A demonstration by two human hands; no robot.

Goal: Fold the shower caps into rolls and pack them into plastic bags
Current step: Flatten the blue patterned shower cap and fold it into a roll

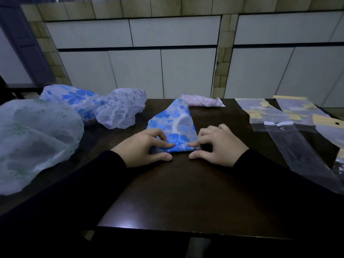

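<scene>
A blue-flowered shower cap (174, 125) lies folded into a narrow wedge on the dark table (176, 192), its point facing away from me. My left hand (143, 147) pinches the cap's near left corner between thumb and fingers. At the near right corner my right hand (216, 145) pinches the same edge. The near edge is turned up slightly between the two hands. Several clear plastic bags (290, 144) with yellow header cards lie flat at the right.
Loose shower caps sit at the left: a large green-patterned one (35, 144), a blue-flowered one (74, 99) and a purple-patterned one (121, 108). A pink cap packed in a bag (202, 101) lies at the table's far edge. A tiled wall stands behind the table.
</scene>
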